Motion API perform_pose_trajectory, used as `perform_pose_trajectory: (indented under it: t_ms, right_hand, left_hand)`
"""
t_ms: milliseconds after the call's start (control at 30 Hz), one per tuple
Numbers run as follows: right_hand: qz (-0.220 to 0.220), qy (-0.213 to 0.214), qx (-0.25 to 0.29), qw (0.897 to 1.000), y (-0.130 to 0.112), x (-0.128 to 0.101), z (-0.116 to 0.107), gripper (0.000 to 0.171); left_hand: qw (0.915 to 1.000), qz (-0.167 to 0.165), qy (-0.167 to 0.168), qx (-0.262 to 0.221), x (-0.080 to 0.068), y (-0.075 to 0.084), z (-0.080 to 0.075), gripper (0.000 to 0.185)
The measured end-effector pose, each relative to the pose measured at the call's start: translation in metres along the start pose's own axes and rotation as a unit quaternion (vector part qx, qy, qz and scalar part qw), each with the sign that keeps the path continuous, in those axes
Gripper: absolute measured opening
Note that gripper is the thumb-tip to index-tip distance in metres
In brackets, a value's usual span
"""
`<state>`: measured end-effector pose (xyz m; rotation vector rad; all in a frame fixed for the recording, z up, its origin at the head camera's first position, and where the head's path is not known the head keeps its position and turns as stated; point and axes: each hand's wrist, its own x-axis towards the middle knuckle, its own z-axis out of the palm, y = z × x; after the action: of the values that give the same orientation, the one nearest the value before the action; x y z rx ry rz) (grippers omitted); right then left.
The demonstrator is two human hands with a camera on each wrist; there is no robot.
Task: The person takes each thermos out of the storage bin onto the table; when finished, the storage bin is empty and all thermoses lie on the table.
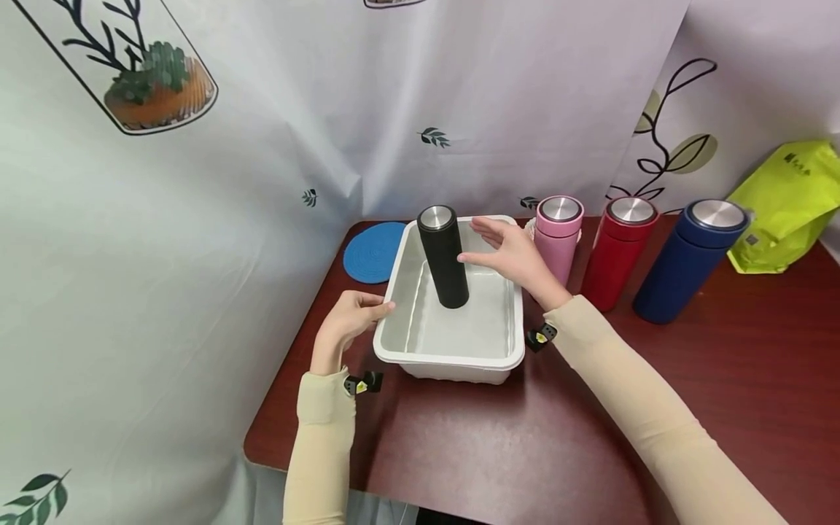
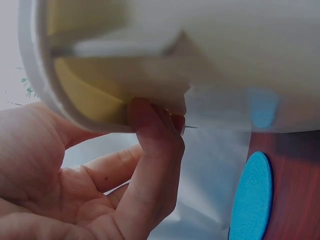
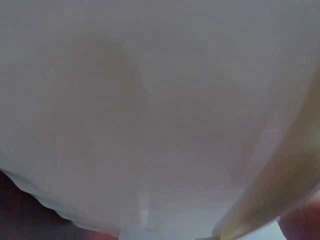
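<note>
A white plastic basin (image 1: 453,359) sits on the table, and inside it stands a black thermos bottle (image 1: 448,266) with a silver lid top. My left hand (image 1: 351,321) pinches the basin's left rim, thumb above and fingers underneath. In the left wrist view, fingers (image 2: 155,155) curl up under the rim. Over the basin's right side, my right hand (image 1: 508,255) has its fingers spread beside the bottle. Its thumb tip is at the bottle's right edge; whether they touch I cannot tell. The right wrist view is mostly filled by the basin's blurred wall (image 3: 150,110).
Right of the basin stand a pink bottle (image 1: 556,244), a red bottle (image 1: 617,255) and a blue bottle (image 1: 685,266). A lime-green bag (image 1: 784,208) is at the far right. Behind the basin's left side lies a blue round mat (image 1: 370,253). Curtains hang along the back and left.
</note>
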<state>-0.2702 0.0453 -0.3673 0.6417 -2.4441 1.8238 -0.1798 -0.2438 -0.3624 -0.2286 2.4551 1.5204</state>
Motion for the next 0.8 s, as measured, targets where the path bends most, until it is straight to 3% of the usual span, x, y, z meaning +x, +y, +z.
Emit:
perform_pose_trajectory:
  t_ms: [367, 800]
  right_hand:
    - [0.008, -0.048, -0.091, 0.995, 0.0, 0.016, 0.012, 0.089]
    - [-0.012, -0.092, -0.106, 0.99, 0.0, 0.027, 0.021, 0.078]
  left_hand:
    - [0.9999, -0.01, 0.005, 0.0, -0.001, 0.002, -0.001, 0.041]
    - [0.9998, -0.011, 0.014, 0.005, -0.002, 0.002, -0.001, 0.04]
